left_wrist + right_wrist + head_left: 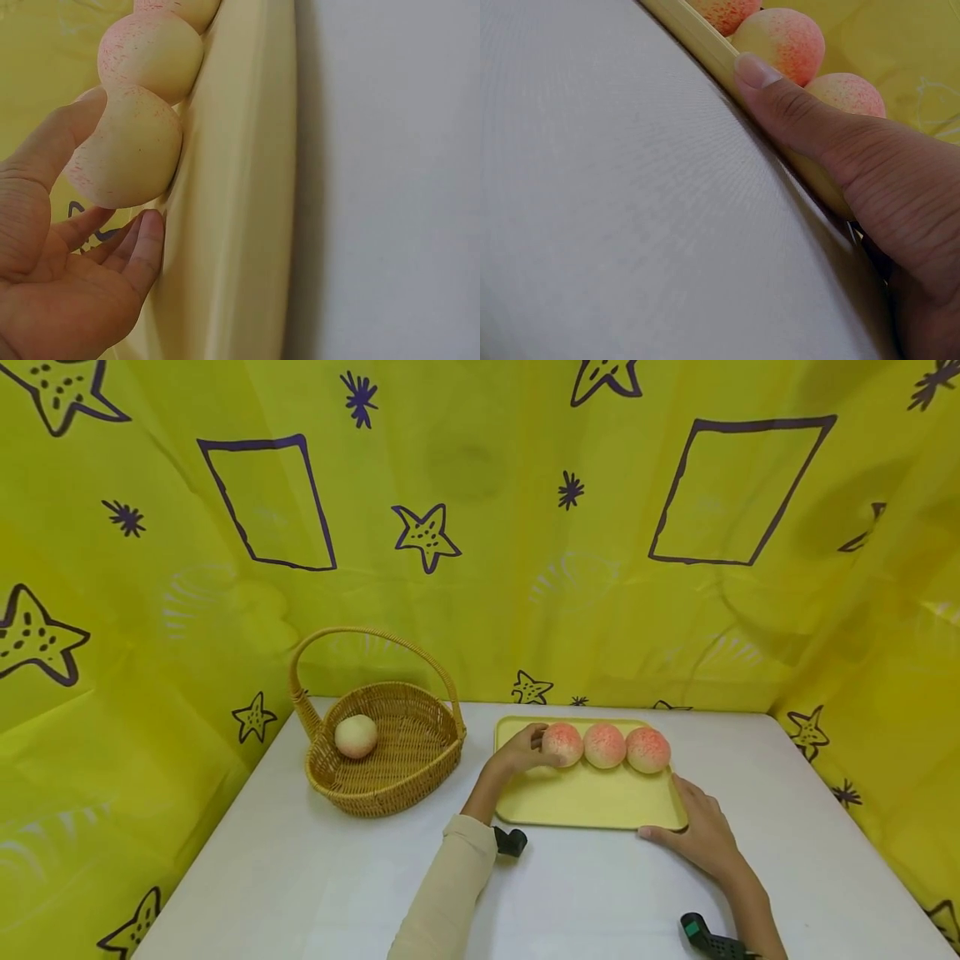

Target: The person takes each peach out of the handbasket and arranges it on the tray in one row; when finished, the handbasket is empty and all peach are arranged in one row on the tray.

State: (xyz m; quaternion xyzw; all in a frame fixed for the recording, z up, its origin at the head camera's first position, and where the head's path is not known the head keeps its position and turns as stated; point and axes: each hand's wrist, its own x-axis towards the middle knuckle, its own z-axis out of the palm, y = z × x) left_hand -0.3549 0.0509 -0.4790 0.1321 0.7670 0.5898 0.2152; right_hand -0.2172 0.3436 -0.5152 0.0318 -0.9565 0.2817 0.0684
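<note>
Three pink-and-cream peaches stand in a row along the far side of a yellow tray (592,823). My left hand (522,752) holds the leftmost peach (564,744), its thumb on the near side and its fingers round the left side. In the left wrist view, the thumb lies against this peach (131,154) and the fingertips (152,225) are just beside it. The middle peach (604,746) and right peach (648,750) sit close alongside. My right hand (703,828) grips the tray's near right corner, its thumb (780,97) along the front rim.
Left of the tray stands a wicker basket (382,802) with a tall arched handle; one paler peach (356,737) lies inside it. Both rest on a white table (300,877). Yellow cloth (495,610) with dark star drawings hangs behind and at both sides.
</note>
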